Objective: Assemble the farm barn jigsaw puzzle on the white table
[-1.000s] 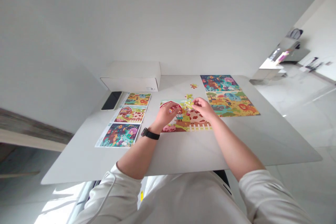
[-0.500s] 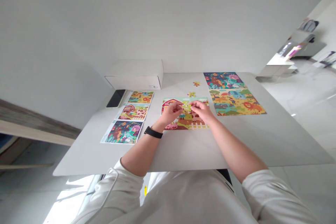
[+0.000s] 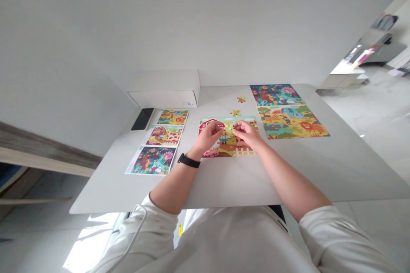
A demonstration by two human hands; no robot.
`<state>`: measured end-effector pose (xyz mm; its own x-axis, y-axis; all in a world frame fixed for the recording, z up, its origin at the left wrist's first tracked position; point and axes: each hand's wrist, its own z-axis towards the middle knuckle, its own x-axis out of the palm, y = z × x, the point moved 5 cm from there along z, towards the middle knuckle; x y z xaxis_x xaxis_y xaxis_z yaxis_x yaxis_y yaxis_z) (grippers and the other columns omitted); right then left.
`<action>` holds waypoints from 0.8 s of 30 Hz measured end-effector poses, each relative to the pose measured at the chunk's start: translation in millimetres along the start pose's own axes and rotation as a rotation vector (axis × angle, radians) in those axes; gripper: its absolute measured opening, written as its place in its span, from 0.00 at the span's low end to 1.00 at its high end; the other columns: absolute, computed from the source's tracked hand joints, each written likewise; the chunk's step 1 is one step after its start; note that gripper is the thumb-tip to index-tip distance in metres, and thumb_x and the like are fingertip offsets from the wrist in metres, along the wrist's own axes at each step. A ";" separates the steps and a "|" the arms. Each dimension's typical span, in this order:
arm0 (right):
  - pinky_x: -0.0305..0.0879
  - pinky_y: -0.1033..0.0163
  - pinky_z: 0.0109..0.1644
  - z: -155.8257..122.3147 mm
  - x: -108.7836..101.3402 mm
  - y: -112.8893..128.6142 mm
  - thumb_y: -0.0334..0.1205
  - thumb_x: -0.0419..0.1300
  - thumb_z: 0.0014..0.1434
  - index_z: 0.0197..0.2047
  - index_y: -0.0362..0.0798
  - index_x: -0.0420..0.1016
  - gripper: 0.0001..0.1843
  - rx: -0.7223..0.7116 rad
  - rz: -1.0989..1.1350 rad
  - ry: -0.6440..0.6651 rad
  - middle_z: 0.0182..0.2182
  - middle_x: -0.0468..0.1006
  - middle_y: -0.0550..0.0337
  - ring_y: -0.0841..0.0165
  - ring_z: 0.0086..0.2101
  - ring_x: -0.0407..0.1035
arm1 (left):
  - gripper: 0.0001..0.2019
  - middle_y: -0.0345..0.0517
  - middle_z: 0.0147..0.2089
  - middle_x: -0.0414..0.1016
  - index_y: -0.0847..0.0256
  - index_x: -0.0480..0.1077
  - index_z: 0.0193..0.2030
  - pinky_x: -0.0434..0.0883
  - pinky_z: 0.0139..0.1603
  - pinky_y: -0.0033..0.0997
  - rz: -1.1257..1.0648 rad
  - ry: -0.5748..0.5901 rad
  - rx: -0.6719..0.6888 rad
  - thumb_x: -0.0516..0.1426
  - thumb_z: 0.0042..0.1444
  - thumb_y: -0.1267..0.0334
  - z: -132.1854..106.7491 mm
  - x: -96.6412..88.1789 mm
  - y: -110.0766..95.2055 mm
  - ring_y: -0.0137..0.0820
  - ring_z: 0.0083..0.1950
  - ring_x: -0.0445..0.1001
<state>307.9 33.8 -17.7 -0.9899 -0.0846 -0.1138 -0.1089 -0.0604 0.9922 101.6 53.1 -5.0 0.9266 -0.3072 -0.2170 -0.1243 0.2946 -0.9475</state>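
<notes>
A farm-scene jigsaw puzzle (image 3: 221, 151) with a red barn, a cow and a white fence lies in front of me. Over its upper middle, a yellow-green puzzle piece (image 3: 229, 128) is pinched between the fingertips of my left hand (image 3: 209, 136) and my right hand (image 3: 248, 133). Both hands have closed fingers and cover parts of the picture. Just beyond the puzzle's top edge lies a loose green-yellow puzzle piece (image 3: 235, 112). An orange-yellow puzzle piece (image 3: 241, 99) rests farther back.
At right lie a dark forest puzzle (image 3: 275, 95) and a savanna puzzle (image 3: 291, 121). Three printed reference pictures (image 3: 165, 135) form a column at left, beside a phone (image 3: 142, 119). A white box (image 3: 163, 89) stands against the wall at the back of the table (image 3: 230, 183).
The view has shifted slightly. The yellow-green piece between my fingertips now shows more clearly, while both hands stay over the same part of the farm puzzle.
</notes>
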 end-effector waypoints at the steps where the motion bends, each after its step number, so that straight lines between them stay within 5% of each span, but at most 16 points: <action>1: 0.72 0.59 0.39 -0.1 -1.0 -0.5 0.60 0.74 0.52 0.45 0.55 0.75 0.26 0.007 -0.005 -0.004 0.38 0.81 0.59 0.61 0.39 0.76 | 0.15 0.38 0.35 0.74 0.57 0.72 0.51 0.69 0.37 0.30 -0.006 0.011 -0.005 0.63 0.60 0.56 -0.6 0.5 -0.8 0.30 0.35 0.74; 9: 0.73 0.57 0.41 -0.4 -4.5 1.0 0.58 0.70 0.57 0.49 0.54 0.75 0.23 -0.042 -0.090 -0.014 0.40 0.81 0.57 0.61 0.39 0.76 | 0.19 0.40 0.35 0.77 0.59 0.73 0.53 0.71 0.37 0.31 -0.062 0.048 -0.031 0.66 0.58 0.55 -1.2 3.0 0.6 0.30 0.35 0.76; 17: 0.69 0.42 0.67 -17.7 2.2 41.9 0.41 0.69 0.63 0.50 0.57 0.79 0.12 -0.521 -0.607 -0.017 0.55 0.80 0.50 0.50 0.61 0.71 | 0.19 0.41 0.35 0.80 0.59 0.72 0.53 0.76 0.40 0.31 -0.212 -0.046 -0.127 0.67 0.57 0.55 0.1 -3.2 2.6 0.31 0.37 0.81; 24: 0.70 0.43 0.68 -16.2 -1.8 41.8 0.42 0.66 0.67 0.54 0.58 0.81 0.12 -0.510 -0.693 -0.014 0.55 0.82 0.50 0.51 0.59 0.73 | 0.19 0.42 0.38 0.81 0.57 0.71 0.53 0.76 0.41 0.31 -0.168 -0.073 -0.129 0.65 0.61 0.52 -0.2 -1.1 5.9 0.31 0.39 0.81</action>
<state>306.6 15.3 23.2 -0.7167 0.1486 -0.6814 -0.6382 -0.5338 0.5548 99.8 55.0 -10.4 0.9608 -0.2742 -0.0402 -0.0059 0.1247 -0.9922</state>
